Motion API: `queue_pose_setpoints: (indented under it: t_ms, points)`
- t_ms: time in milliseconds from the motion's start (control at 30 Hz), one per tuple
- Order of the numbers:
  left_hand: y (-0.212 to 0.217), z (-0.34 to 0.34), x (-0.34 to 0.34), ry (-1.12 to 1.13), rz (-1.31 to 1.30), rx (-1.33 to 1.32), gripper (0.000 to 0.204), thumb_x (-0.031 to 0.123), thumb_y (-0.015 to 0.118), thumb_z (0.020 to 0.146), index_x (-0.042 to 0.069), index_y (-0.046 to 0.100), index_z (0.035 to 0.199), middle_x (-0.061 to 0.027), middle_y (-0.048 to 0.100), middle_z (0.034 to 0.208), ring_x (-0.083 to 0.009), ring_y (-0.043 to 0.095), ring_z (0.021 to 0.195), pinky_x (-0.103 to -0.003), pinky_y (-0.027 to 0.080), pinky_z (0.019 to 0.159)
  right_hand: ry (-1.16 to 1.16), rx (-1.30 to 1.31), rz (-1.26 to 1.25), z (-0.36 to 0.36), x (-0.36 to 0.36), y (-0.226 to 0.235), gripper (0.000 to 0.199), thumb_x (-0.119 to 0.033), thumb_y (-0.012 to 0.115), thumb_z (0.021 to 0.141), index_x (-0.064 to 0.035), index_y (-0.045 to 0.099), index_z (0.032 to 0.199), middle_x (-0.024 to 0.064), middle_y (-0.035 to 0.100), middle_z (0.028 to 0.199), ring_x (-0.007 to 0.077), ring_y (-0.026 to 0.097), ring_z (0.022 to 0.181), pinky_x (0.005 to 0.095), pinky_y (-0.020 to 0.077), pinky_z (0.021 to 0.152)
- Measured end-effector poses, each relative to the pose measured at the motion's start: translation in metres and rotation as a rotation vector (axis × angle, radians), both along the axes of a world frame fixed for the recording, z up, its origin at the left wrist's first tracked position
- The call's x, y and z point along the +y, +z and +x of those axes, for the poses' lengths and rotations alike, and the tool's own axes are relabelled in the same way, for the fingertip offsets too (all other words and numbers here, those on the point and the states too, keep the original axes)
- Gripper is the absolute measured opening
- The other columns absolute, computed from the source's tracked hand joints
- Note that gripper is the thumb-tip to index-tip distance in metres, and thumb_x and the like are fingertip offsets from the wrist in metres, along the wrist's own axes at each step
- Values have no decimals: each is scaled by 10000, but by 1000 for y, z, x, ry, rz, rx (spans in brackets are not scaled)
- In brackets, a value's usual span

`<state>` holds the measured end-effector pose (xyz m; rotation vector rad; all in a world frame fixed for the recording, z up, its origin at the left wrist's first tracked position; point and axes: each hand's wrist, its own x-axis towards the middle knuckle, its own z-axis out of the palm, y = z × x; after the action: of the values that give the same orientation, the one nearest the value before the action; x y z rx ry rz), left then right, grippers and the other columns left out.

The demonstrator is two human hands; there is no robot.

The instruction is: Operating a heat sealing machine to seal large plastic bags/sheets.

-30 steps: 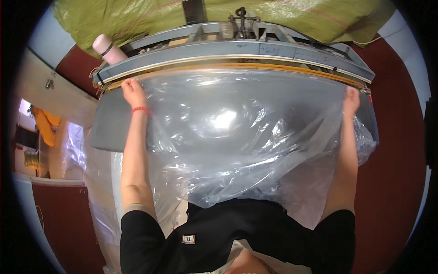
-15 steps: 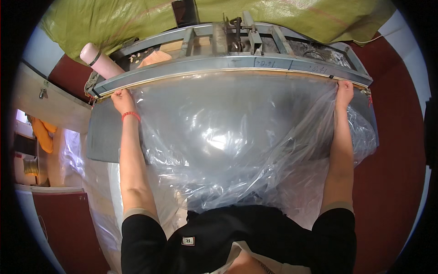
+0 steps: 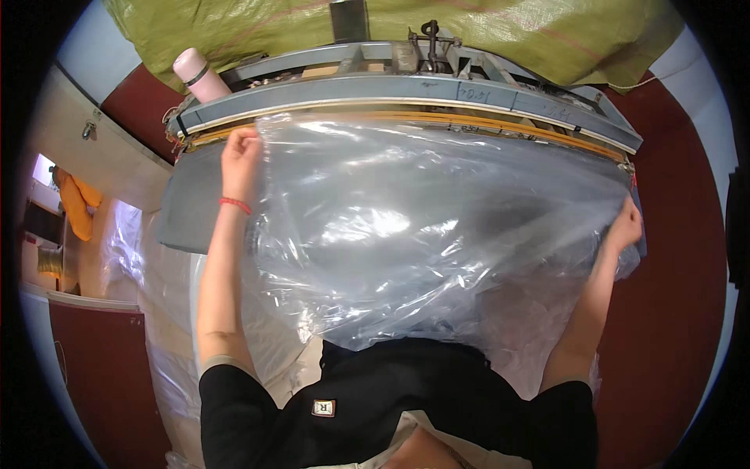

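Observation:
A large sheet of clear plastic film (image 3: 367, 211) is stretched between my two hands over a dark grey work surface (image 3: 199, 205). My left hand (image 3: 241, 156), with a red bracelet on its wrist, is closed on the film's upper left corner. Out to the right and lower down, my right hand (image 3: 625, 227) pinches the film's right edge and draws folds toward it. The film's far edge lies just in front of a long metal bar (image 3: 351, 94), along which an orange-brown strip (image 3: 422, 117) shows. Loose film hangs in wrinkles toward my body.
A pink bottle (image 3: 201, 76) stands behind the bar's left end. A metal clamp (image 3: 430, 47) rises from the frame at the back, before a yellow-green woven sheet (image 3: 508, 27). More film hangs below the surface. Dark red flooring (image 3: 680, 297) lies at the right.
Both hands have come away from the metal bar with the film. My right hand has moved down and outward; the left shifted slightly right. The film's far edge has come free of the bar.

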<state>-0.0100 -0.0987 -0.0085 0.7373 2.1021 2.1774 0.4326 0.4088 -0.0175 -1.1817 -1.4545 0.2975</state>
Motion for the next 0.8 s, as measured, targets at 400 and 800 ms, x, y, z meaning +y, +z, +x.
queue_pose_setpoints:
  t_ms: [400,800]
  points:
    - [66,143,21,-377,8,118,349,-69,600,722,54,418,994,-1,467,896,-74,485,839,-207,408,752,1522,-155,14,-203,-276,119,331,-148,624,725,-68,553,1038,38,546,1059,151,498,969,288,371,853]
    - [-27,161,-92,-1170,-700,-280,305,276,610,785,11,579,933,-28,605,852,-112,532,814,-271,425,751,1441,285,-366,-232,-209,75,83,-145,512,838,-72,549,823,-58,480,675,21,423,596,159,335,526]
